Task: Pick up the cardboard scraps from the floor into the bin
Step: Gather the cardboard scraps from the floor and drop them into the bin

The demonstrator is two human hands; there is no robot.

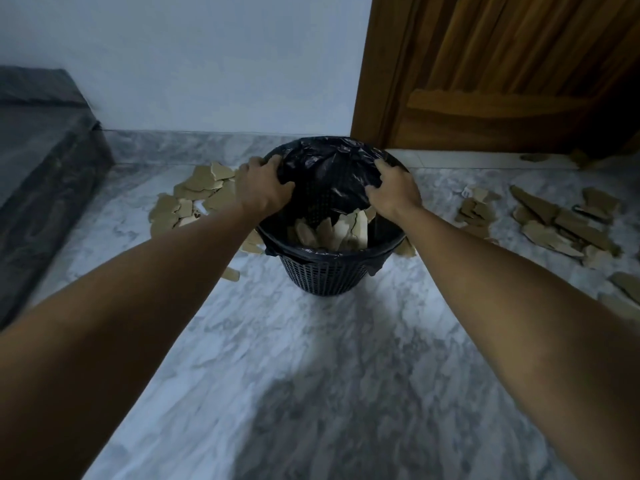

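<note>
Floor [311, 375]: grey-white marble spreads across the lower view, meeting a pale wall at a marble skirting.
Door [502, 81]: brown wooden door closes off the upper right corner, with a few scraps lying at its foot.
Dark block [41, 174]: a dark, cloth-like mass sits at the left edge, against the wall; what it is cannot be told.
Bin [322, 275]: a black plastic mesh basket stands on the floor at centre, tilted toward the camera.
Bin liner [329, 168]: glossy black bag is pulled up over the far rim and folded over the near rim.
Scraps on the floor, right [568, 226]: torn tan cardboard pieces lie scattered well to the right of the bin, apart from both hands.
Scraps on the floor, left [197, 195]: a second heap lies just left of the bin, close under the left forearm, and touched by neither hand.
Scraps in the bin [332, 230]: pale cardboard pieces stand on edge inside, below and between the two hands.
Left hand [265, 187]: fingers curl over the bin's left rim, its grip closed on the bin liner and rim.
Right hand [393, 187]: fingers curl over the right rim, its grip closed on the bin liner there.
</note>
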